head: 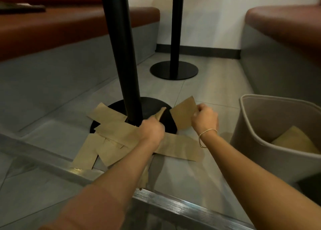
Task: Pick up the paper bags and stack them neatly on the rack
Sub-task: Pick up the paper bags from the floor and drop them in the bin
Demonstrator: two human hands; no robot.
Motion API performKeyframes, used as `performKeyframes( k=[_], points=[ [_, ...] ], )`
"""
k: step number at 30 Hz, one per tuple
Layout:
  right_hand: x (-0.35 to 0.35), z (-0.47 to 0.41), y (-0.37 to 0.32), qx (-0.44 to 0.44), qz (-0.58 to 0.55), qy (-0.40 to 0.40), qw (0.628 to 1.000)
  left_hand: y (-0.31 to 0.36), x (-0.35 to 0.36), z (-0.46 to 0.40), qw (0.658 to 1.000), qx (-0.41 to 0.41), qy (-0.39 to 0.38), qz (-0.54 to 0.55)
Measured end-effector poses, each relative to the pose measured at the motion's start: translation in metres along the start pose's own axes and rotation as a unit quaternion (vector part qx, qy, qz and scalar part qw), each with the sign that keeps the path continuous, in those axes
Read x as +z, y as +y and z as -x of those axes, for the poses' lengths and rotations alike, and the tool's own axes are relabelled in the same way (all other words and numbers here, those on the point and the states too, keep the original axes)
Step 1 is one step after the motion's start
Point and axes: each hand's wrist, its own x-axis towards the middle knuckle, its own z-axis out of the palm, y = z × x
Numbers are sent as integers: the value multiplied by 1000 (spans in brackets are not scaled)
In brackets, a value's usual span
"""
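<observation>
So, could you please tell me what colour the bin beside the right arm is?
The bin is beige-grey, seen in the head view.

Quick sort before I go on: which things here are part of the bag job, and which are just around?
Part of the job:
- paper bags on the floor
- bag held by the right hand
- folded bag in the left hand
- left hand, right hand

Just around:
- grey bin, something tan inside
- near table pole and far pole
- benches

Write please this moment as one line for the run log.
left hand: grips folded paper bag | right hand: pinches flat bag | loose bags: on floor around table base | bin: right
</observation>
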Motion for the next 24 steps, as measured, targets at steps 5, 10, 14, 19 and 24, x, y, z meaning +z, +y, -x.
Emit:
performKeyframes(
  k=[5,10,14,19,24],
  points=[
    [-61,-2,-34,-76,-32,111,990,61,-39,20,988,25,77,129],
    [-147,-10,-50,-104,-41,224,968,124,-64,46,956,113,114,247],
    [-204,-12,-40,-90,8,274,958,162,-74,63,941,156,108,281],
    [-234,-8,-9,-37,65,250,965,190,-72,83,932,185,84,302],
    [-230,-7,13,11,55,204,977,208,-55,103,933,204,17,297]
  ],
)
